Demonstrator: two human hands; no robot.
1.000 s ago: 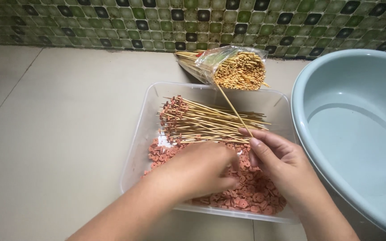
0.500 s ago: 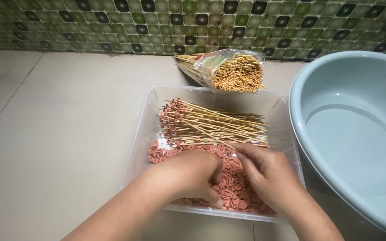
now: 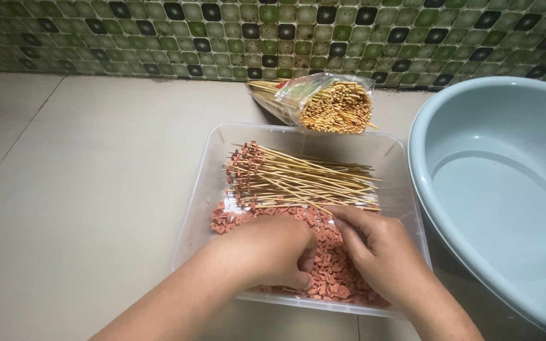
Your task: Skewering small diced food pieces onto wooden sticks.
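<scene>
A clear plastic tray (image 3: 200, 189) on the tiled floor holds a heap of small pink sausage pieces (image 3: 327, 268) and a pile of bamboo skewers (image 3: 298, 180) with pink pieces threaded on their left ends. My left hand (image 3: 266, 249) rests knuckles-up on the loose pieces, fingers curled down into them. My right hand (image 3: 374, 249) lies beside it, fingertips pinched into the pieces just below the skewer pile. What either hand grips is hidden under the fingers.
A plastic bag of unused bamboo skewers (image 3: 327, 104) lies behind the tray by the green mosaic wall (image 3: 273, 31). A large pale blue basin (image 3: 507, 189) stands at the right, touching the tray's edge. Beige floor tiles (image 3: 83, 202) spread to the left.
My right hand held a skewer up a second ago; the skewer now lies with the pile and the hand has dropped into the loose pieces. My left hand stayed in the heap.
</scene>
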